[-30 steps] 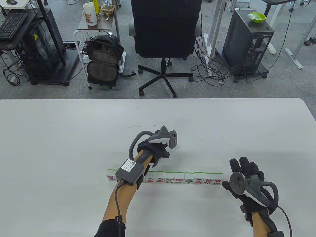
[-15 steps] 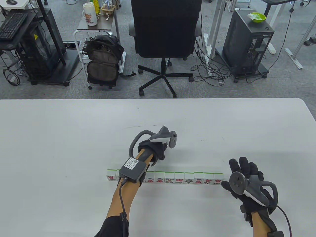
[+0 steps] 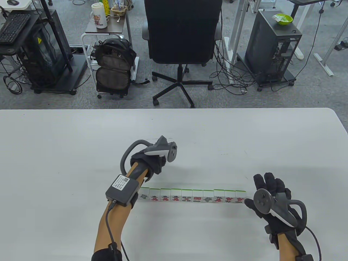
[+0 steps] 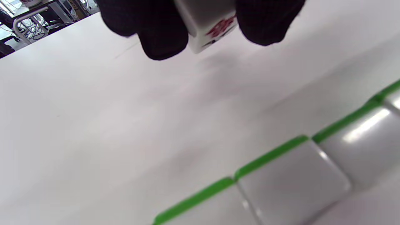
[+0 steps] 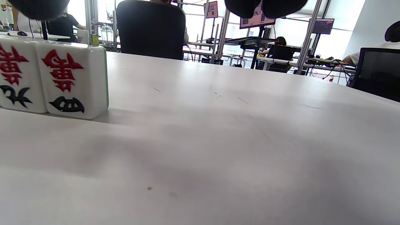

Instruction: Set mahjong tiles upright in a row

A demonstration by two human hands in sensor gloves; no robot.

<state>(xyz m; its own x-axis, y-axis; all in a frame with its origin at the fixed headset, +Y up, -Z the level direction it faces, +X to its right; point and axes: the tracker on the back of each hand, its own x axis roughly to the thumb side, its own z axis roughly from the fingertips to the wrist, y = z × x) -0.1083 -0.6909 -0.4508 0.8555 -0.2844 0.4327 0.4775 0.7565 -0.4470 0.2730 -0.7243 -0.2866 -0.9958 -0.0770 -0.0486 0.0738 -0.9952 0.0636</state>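
Office clutter fills the far floor behind my white table (image 3: pixel 54 141): a black swivel chair (image 3: pixel 180 32), a backpack (image 3: pixel 114 68), computer towers. From the table view, my left hand (image 3: pixel 152 160) has swung leftward in the last half second and now hangs beyond the row of tiles (image 3: pixel 191 195), so my forearm covers the row's left end, where earlier two tiles showed to its left; whether they stand there now I cannot tell. Ten tiles show, upright and touching side by side, white faces toward me with red and black marks, green backs along the far edge. My right hand (image 3: pixel 269 195) lies flat with fingers spread, holding nothing, its thumb just beside the row's right end as a stop. In the left wrist view my fingertips (image 4: pixel 162 34) pinch a single tile (image 4: pixel 207 25) from both sides, lifted off the table, white with a red character on its face; below it run the glossy grey tops and green backs of the standing tiles. I judge the shift means this tile is headed for the left end, so I must lower it upright without nudging its neighbours. The right wrist view, low on the table, shows the end tile (image 5: pixel 73 82) standing square against its neighbour, its red and black characters upside down
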